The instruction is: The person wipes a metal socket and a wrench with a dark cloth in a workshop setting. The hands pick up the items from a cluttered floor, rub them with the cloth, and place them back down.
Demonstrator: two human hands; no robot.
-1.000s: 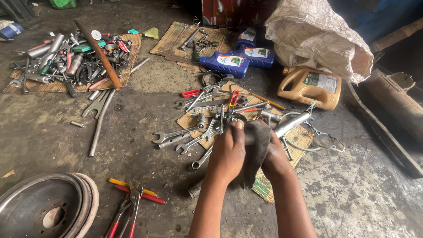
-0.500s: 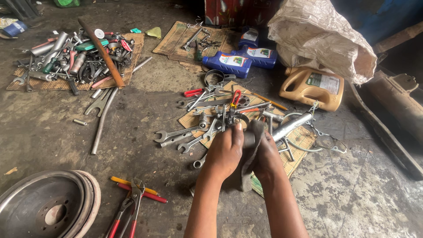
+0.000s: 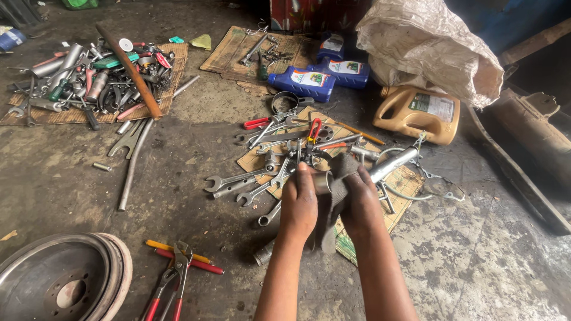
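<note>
Left hand (image 3: 299, 202) gripping a short metal sleeve (image 3: 323, 182), fingers closed round it. Right hand (image 3: 358, 201) closed on a dark rag (image 3: 333, 205), pressing it against the sleeve. Both being held above the mat (image 3: 410, 181) strewn with wrenches (image 3: 229, 181), just over the floor (image 3: 178, 148).

Lying behind the mat: 2 blue oil bottles (image 3: 300, 83), flat on their sides, each showing a pale label; a 3rd, smaller bottle (image 3: 333, 44) standing behind them, with a white label. Sitting to the right: a tan jug (image 3: 416, 113) on its side, carrying a dark rectangular label on the upper face. Slumping over the jug's back: a crumpled pale sack (image 3: 428, 50); contents hidden.

Resting at far left: a 2nd mat (image 3: 35, 116) piled with sockets, pliers and a rusty bar (image 3: 131, 71). Lying farther back: a 3rd mat (image 3: 238, 56) holding a few small tools. Showing at lower left: a brake drum (image 3: 62, 285), open side up, with nothing inside but the bolt holes. Lying beside it: red-handled pliers (image 3: 172, 276).
</note>
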